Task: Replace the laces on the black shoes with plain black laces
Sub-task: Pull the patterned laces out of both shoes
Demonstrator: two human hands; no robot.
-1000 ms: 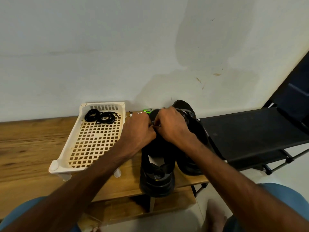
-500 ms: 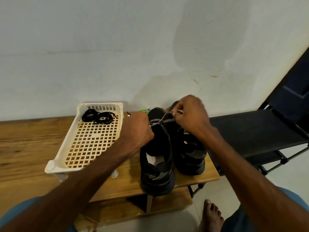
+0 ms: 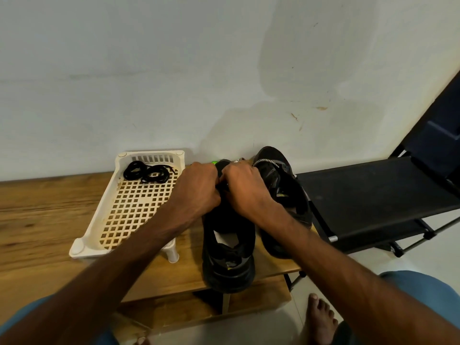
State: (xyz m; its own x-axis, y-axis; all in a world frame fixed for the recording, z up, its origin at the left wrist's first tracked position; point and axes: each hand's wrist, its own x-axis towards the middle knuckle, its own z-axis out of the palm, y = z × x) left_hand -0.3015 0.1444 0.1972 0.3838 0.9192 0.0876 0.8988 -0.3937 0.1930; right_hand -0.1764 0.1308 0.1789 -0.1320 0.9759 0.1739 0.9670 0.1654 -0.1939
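Hands [image 3: 199, 190], two, grip one of two shoes [image 3: 225, 277]; two lace coils [image 3: 149, 173].

Single head-worn wide-angle view, looking forward and down, close over the desk [image 3: 42, 220], facing the wall [image 3: 174, 70].

Toes pointing away, the black left shoe [image 3: 227, 260] sits gripped at its upper by the left hand [image 3: 199, 188] and right hand [image 3: 245, 188], the right shoe [image 3: 283, 185] with its speckled lace [image 3: 265, 161] just right of them, plain black laces [image 3: 149, 172] coiled to their left.
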